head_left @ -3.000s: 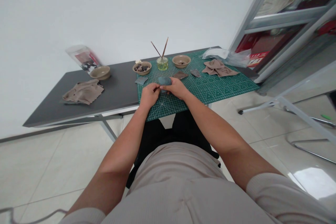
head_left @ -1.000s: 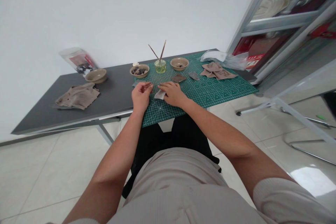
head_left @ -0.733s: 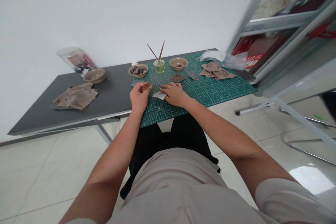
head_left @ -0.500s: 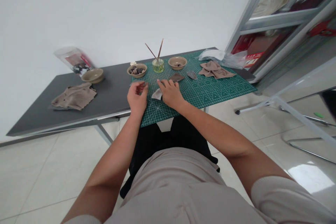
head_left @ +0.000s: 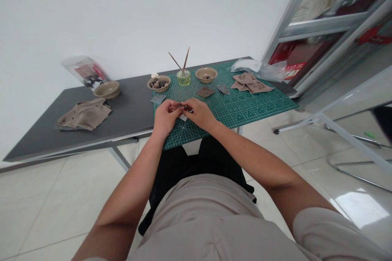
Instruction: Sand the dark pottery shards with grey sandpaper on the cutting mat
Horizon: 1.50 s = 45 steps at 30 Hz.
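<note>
My left hand (head_left: pixel 165 117) and my right hand (head_left: pixel 199 113) meet above the green cutting mat (head_left: pixel 245 114), fingertips together. Both are closed in a pinch, and whatever lies between the fingers is mostly hidden. A small pale piece (head_left: pixel 183 117) shows just below the fingertips; I cannot tell whether it is held or lies on the mat. Beyond my left hand lies a flat grey-blue square (head_left: pixel 158 99). Past my right hand are a brown square piece (head_left: pixel 205 91) and a grey pointed piece (head_left: pixel 223 89).
Behind the hands stand a bowl of dark lumps (head_left: pixel 159 84), a glass jar with two thin sticks (head_left: pixel 183 78) and another bowl (head_left: pixel 206 75). A brown cloth (head_left: pixel 251 83) and plastic bag (head_left: pixel 260 67) lie right; a crumpled cloth (head_left: pixel 85 115), bowl (head_left: pixel 106 89) and clear container (head_left: pixel 84 71) are left.
My left hand has moved right and nearer to me, meeting my right hand. The grey-blue square by the left bowl has come into view, and the pale piece is now more covered.
</note>
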Available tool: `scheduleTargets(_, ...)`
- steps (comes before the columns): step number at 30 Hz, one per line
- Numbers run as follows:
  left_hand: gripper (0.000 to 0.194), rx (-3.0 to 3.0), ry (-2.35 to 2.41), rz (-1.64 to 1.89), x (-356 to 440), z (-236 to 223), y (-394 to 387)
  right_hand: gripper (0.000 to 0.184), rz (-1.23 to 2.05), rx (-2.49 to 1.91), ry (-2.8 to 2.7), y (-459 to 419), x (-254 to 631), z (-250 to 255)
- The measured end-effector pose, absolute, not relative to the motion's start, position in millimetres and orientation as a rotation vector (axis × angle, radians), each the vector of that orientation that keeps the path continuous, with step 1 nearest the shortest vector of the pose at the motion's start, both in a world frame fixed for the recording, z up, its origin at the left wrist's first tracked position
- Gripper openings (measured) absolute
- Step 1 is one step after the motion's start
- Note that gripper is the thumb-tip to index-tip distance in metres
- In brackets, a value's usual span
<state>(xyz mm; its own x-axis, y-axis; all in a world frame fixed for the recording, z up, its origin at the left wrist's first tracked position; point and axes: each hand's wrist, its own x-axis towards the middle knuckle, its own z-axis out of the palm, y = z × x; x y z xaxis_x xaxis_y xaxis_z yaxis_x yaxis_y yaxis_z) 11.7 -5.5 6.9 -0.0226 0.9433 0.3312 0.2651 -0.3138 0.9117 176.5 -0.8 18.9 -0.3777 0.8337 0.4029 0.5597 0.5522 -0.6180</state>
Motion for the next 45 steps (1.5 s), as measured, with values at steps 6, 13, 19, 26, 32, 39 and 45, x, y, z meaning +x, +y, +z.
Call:
scheduleTargets(6, 0.022, 2.305, 1.549, 0.945, 0.7, 8.0, -13.2, 0.020, 0.500, -1.195, -2.154, 8.4, 191.0, 16.1)
scheduleTargets(13, 0.036, 2.568, 1.672, 0.486, 4.7, 9.7, -16.8, 0.016, 0.322, -1.185, -2.362, 9.4, 192.1, 9.5)
scheduleTargets(19, 0.039, 2.564, 1.644, 0.489, 1.6, 10.1, -13.3, 0.018, 0.274, -1.171, -2.445, 12.6, 187.0, 12.7)
scheduleTargets(26, 0.043, 2.553, 1.634, 0.512, -1.7, 10.8, -18.1, 0.014, 0.317, -1.125, -2.426, 12.6, 185.0, 11.8)
scheduleTargets(32, 0.047, 2.545, 1.649, 0.545, -0.7, 8.3, -17.8, 0.015, 0.333, -1.190, -2.422, 17.7, 190.9, 15.6)
scheduleTargets(39, 0.046, 2.547, 1.662, 0.558, -0.1, 6.4, -18.7, 0.015, 0.330, -1.155, -2.457, 14.9, 188.8, 15.2)
scheduleTargets(45, 0.047, 2.551, 1.672, 0.577, 0.3, 5.7, -17.9, 0.015, 0.344, -1.169, -2.399, 21.8, 191.7, 13.4)
